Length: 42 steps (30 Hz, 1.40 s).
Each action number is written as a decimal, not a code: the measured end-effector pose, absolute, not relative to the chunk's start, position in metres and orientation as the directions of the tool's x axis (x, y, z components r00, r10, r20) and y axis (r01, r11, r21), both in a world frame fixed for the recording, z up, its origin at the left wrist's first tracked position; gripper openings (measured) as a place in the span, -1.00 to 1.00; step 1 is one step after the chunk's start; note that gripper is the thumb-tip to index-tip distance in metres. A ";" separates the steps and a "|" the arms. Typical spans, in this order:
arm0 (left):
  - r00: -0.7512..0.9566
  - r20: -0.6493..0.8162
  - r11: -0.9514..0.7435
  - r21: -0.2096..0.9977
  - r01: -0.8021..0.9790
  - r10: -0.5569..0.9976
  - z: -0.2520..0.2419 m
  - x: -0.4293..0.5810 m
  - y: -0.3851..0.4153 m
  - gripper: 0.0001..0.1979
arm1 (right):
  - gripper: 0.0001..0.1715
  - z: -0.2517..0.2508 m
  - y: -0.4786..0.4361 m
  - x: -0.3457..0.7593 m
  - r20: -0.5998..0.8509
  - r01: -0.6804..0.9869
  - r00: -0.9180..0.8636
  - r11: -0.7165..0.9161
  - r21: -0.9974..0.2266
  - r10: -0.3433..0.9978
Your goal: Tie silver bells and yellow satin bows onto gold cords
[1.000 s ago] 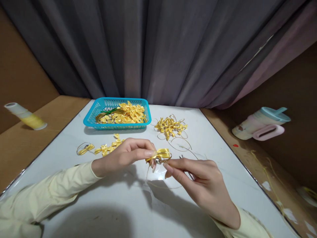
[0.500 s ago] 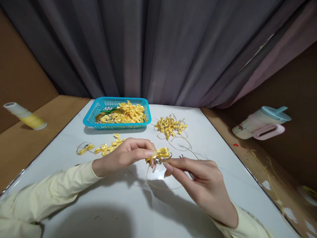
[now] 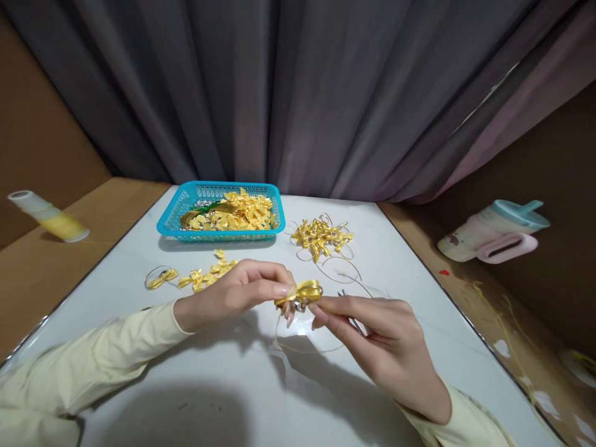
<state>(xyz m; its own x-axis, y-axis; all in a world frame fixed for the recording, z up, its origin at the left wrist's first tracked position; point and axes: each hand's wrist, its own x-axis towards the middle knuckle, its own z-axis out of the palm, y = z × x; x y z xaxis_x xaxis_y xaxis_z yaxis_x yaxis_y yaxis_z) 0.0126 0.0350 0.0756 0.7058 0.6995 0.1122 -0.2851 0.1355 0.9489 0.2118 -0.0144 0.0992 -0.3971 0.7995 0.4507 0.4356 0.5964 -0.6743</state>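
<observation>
My left hand (image 3: 233,292) pinches a small yellow ribbon bow (image 3: 300,290) between thumb and fingers, just above the white table (image 3: 233,385). A little silver bell hangs under the bow, and a thin gold cord loop (image 3: 302,344) trails down from it. My right hand (image 3: 377,338) meets the bow from the right, thumb and forefinger pinched at the bell and cord. A slim metal tool (image 3: 356,323) lies under the right hand's fingers.
A blue plastic basket (image 3: 186,208) at the back holds many yellow bows. Several loose bows (image 3: 205,276) lie left of my hands; a pile of bows with cord loops (image 3: 321,236) lies behind them. A thread spool (image 3: 46,217) is far left, a pink and blue cup (image 3: 496,233) far right.
Both hands stay together on the bow. The right fingers have shifted slightly closer under it; the bow has tilted a little.
</observation>
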 end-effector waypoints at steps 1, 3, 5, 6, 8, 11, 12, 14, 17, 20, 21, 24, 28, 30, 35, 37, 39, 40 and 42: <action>0.708 0.112 0.136 0.949 -0.283 0.697 0.076 0.013 0.035 -0.82 | -0.85 0.100 -0.014 0.212 0.445 0.440 -0.408 0.599 -0.669 0.797; 0.717 0.109 0.138 0.951 -0.277 0.689 0.076 0.012 0.035 -0.83 | -0.85 0.103 -0.014 0.214 0.434 0.446 -0.430 0.604 -0.660 0.792; 0.727 0.093 0.148 0.954 -0.260 0.680 0.077 0.012 0.035 -0.83 | -0.84 0.106 -0.015 0.216 0.422 0.453 -0.447 0.606 -0.654 0.789; 0.734 0.085 0.155 0.955 -0.252 0.674 0.078 0.011 0.035 -0.83 | -0.83 0.107 -0.015 0.216 0.415 0.455 -0.455 0.606 -0.653 0.788; 0.750 0.059 0.174 0.958 -0.227 0.659 0.080 0.011 0.034 -0.83 | -0.82 0.109 -0.016 0.217 0.400 0.457 -0.465 0.601 -0.656 0.790; 0.767 0.019 0.187 0.966 -0.180 0.642 0.084 0.010 0.034 -0.84 | -0.82 0.110 -0.017 0.218 0.376 0.456 -0.477 0.589 -0.667 0.794; 0.769 0.010 0.186 0.968 -0.168 0.639 0.085 0.010 0.034 -0.84 | -0.81 0.111 -0.017 0.218 0.367 0.458 -0.479 0.584 -0.671 0.797; 0.772 0.009 0.176 0.972 -0.156 0.636 0.086 0.011 0.033 -0.84 | -0.81 0.113 -0.017 0.218 0.343 0.463 -0.486 0.570 -0.679 0.804; 0.780 0.013 0.138 0.982 -0.127 0.625 0.088 0.011 0.033 -0.84 | -0.80 0.116 -0.018 0.219 0.292 0.470 -0.505 0.543 -0.696 0.812; 0.791 0.017 0.075 0.994 -0.079 0.612 0.089 0.011 0.033 -0.85 | -0.79 0.118 -0.019 0.221 0.221 0.485 -0.521 0.499 -0.718 0.824; 0.795 0.019 0.055 0.996 -0.066 0.607 0.089 0.011 0.033 -0.85 | -0.78 0.118 -0.020 0.221 0.195 0.493 -0.522 0.481 -0.725 0.830; 0.807 0.027 0.006 0.999 -0.037 0.590 0.088 0.010 0.033 -0.85 | -0.76 0.119 -0.020 0.222 0.135 0.508 -0.522 0.434 -0.744 0.842; 0.816 0.045 -0.059 0.998 -0.013 0.576 0.087 0.009 0.034 -0.85 | -0.74 0.120 -0.019 0.221 0.079 0.505 -0.530 0.389 -0.771 0.844; 0.816 0.049 -0.077 0.997 -0.005 0.576 0.086 0.009 0.034 -0.86 | -0.73 0.121 -0.019 0.221 0.070 0.499 -0.528 0.376 -0.781 0.846; 0.799 0.073 -0.067 0.997 -0.041 0.597 0.086 0.010 0.033 -0.84 | -0.76 0.122 -0.017 0.220 0.061 0.491 -0.502 0.343 -0.801 0.862; 0.789 0.069 -0.047 0.998 -0.051 0.611 0.086 0.010 0.033 -0.84 | -0.76 0.122 -0.016 0.220 0.062 0.480 -0.494 0.332 -0.812 0.867; 0.784 0.069 -0.030 0.998 -0.063 0.616 0.086 0.011 0.033 -0.84 | -0.76 0.122 -0.015 0.219 0.064 0.464 -0.489 0.321 -0.825 0.870; 0.785 0.073 -0.023 0.997 -0.075 0.615 0.086 0.011 0.033 -0.84 | -0.76 0.121 -0.014 0.219 0.063 0.457 -0.487 0.315 -0.832 0.871; 0.784 0.076 -0.005 0.996 -0.092 0.616 0.085 0.011 0.033 -0.84 | -0.75 0.120 -0.013 0.220 0.060 0.436 -0.487 0.302 -0.848 0.871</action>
